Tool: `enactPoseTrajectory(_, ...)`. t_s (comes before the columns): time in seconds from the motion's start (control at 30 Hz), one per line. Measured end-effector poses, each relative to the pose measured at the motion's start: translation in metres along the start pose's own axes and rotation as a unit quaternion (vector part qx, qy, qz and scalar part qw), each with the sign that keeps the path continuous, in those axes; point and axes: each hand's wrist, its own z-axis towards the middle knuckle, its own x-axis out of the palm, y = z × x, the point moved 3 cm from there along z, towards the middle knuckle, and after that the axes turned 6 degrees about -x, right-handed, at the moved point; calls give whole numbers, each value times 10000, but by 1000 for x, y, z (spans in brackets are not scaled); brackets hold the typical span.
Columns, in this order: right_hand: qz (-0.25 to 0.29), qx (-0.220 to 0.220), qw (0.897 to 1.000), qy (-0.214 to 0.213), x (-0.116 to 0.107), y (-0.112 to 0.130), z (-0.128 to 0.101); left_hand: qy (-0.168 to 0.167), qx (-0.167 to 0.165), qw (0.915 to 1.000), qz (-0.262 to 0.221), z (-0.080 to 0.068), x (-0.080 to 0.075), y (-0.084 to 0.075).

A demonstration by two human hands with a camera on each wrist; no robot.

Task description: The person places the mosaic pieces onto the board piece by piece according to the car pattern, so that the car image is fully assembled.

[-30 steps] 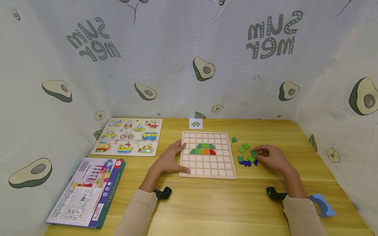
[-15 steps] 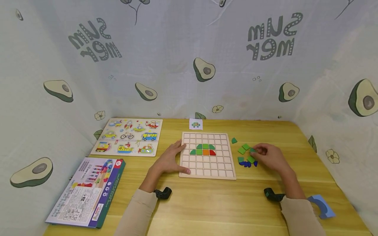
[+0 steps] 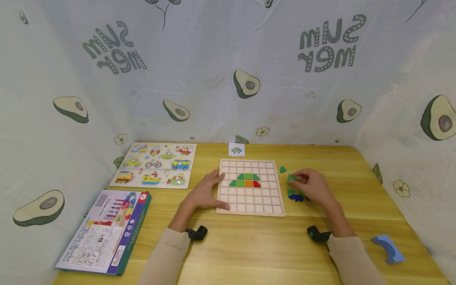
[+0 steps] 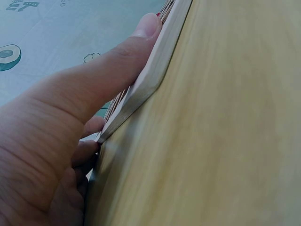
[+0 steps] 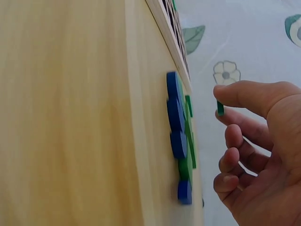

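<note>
A square wooden grid board lies on the table. Set in its cells are several green tiles, an orange square tile and a red quarter-round tile. My left hand rests along the board's left edge, thumb on the near corner. Right of the board, my right hand pinches a green tile between thumb and index finger, raised off the table. Below that hand lie blue tiles and green tiles, partly hidden in the head view. A green quarter-round tile sits apart, farther back.
A small card with a printed grid picture lies behind the board. To the left are a vehicle puzzle board and a flat box. One blue arch block stands at the right. Patterned cloth surrounds the table.
My right hand has lifted the green tile and moved left toward the board, now over the loose green tiles. The left hand stays at the board's edge.
</note>
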Motion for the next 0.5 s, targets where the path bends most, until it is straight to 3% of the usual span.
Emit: enactPoseTrajectory(0.5,249,-177,9992,246,30,22,13,-11,24,10000,-4,0,0,0)
